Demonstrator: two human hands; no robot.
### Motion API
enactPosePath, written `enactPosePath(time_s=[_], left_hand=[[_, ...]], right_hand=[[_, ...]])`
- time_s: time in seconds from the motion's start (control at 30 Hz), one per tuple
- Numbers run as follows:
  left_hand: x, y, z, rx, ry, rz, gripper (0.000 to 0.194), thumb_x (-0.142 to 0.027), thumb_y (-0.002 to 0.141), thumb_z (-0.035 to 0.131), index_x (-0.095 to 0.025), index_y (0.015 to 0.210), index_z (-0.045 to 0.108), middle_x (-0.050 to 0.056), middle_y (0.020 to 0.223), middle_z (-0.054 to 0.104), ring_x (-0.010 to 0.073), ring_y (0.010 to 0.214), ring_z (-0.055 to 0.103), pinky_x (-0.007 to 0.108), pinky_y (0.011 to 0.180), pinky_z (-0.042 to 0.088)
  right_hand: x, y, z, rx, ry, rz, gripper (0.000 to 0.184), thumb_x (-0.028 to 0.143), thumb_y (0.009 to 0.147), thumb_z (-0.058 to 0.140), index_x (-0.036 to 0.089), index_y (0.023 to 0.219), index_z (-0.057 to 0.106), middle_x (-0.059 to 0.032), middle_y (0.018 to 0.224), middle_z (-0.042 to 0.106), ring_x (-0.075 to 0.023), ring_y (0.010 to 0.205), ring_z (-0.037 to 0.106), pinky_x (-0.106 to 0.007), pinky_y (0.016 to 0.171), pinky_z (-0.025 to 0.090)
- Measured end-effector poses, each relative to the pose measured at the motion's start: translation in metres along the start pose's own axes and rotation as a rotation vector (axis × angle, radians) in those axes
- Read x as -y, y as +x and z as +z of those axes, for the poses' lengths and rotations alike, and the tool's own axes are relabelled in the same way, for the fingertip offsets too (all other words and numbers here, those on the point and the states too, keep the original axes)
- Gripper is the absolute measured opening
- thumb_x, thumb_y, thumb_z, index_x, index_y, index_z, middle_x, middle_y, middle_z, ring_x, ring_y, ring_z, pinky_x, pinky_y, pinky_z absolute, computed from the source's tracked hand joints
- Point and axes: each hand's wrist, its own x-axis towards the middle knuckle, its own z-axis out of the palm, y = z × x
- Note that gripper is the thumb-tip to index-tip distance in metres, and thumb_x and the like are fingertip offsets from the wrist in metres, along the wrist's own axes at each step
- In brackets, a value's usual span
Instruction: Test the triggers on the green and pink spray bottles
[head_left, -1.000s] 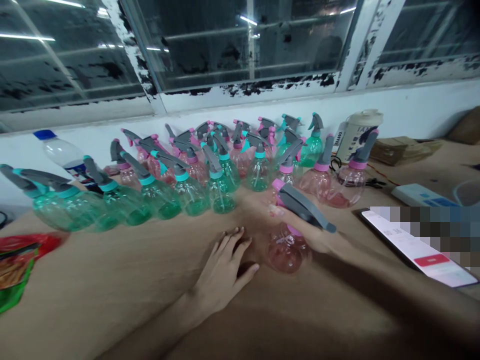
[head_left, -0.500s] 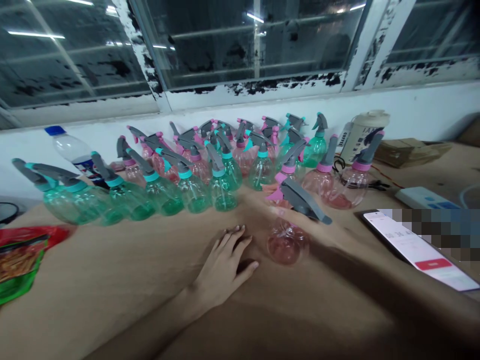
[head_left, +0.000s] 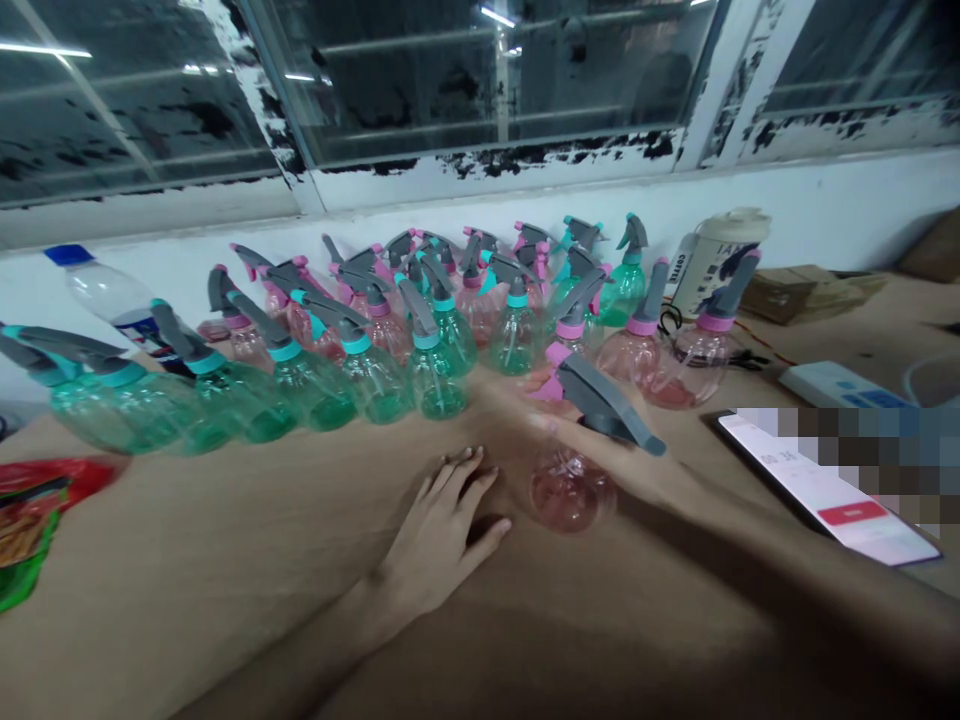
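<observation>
My left hand point(head_left: 442, 535) lies palm down on the table point(head_left: 247, 560), fingers stretched out and nothing in them. To its right, my right hand point(head_left: 637, 460) is closed round the neck of a pink spray bottle point(head_left: 573, 492). This bottle has a clear pink round body and a grey and pink trigger head that slants down to the right; the head covers part of the hand. Ahead of my hands stand several green spray bottles point(head_left: 439, 388) with turquoise collars. Several pink spray bottles point(head_left: 688, 368) stand among and beside them.
A blue-capped plastic bottle point(head_left: 109, 290) stands back left, a red and green snack packet point(head_left: 45, 500) at the left edge. To the right are a lit phone point(head_left: 806, 480), a white box-like device point(head_left: 840, 385), a cream cup point(head_left: 720, 260), dark cables and a brown paper package point(head_left: 806, 292).
The whole view has shifted slightly, with most things sitting a little further left. Both hands keep nearly the same pose, the right still round the pink spray bottle.
</observation>
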Motion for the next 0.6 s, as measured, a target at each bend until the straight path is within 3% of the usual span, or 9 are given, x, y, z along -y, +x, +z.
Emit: enactPosePath(time_s=[0.2, 0.4, 0.5, 0.6], left_hand=[[0.000, 0.000, 0.000, 0.010, 0.016, -0.007, 0.047, -0.043, 0.090, 0.049, -0.016, 0.128, 0.047, 0.013, 0.138, 0.044, 0.0289, 0.126, 0.041, 0.049, 0.103, 0.034], [0.000, 0.001, 0.000, 0.005, 0.014, -0.008, 0.047, -0.044, 0.090, 0.049, -0.017, 0.128, 0.048, 0.013, 0.137, 0.045, 0.0295, 0.124, 0.042, 0.049, 0.101, 0.036], [0.000, 0.001, 0.001, -0.004, 0.019, -0.005, 0.046, -0.043, 0.090, 0.050, -0.017, 0.128, 0.047, 0.013, 0.136, 0.046, 0.0295, 0.123, 0.043, 0.049, 0.100, 0.037], [0.000, 0.001, 0.001, 0.004, 0.020, -0.006, 0.046, -0.042, 0.090, 0.049, -0.017, 0.129, 0.046, 0.013, 0.137, 0.045, 0.0294, 0.124, 0.043, 0.049, 0.101, 0.036]], right_hand=[[0.016, -0.005, 0.000, -0.002, 0.012, -0.045, 0.023, 0.037, 0.081, 0.060, 0.022, 0.068, 0.050, 0.0044, 0.060, 0.049, -0.0112, 0.054, 0.047, -0.027, 0.054, 0.039], [0.017, -0.006, 0.000, 0.038, 0.011, -0.068, 0.021, 0.039, 0.081, 0.060, 0.022, 0.070, 0.053, 0.0032, 0.062, 0.053, -0.0124, 0.055, 0.051, -0.029, 0.055, 0.042], [0.015, -0.009, 0.001, 0.049, 0.021, -0.041, 0.020, 0.041, 0.077, 0.064, 0.023, 0.083, 0.058, -0.0005, 0.077, 0.062, -0.0166, 0.065, 0.059, -0.032, 0.059, 0.047], [0.013, -0.013, 0.003, 0.051, 0.085, -0.047, 0.042, 0.040, 0.075, 0.066, 0.026, 0.112, 0.054, -0.0044, 0.103, 0.065, -0.0225, 0.084, 0.063, -0.036, 0.067, 0.052]])
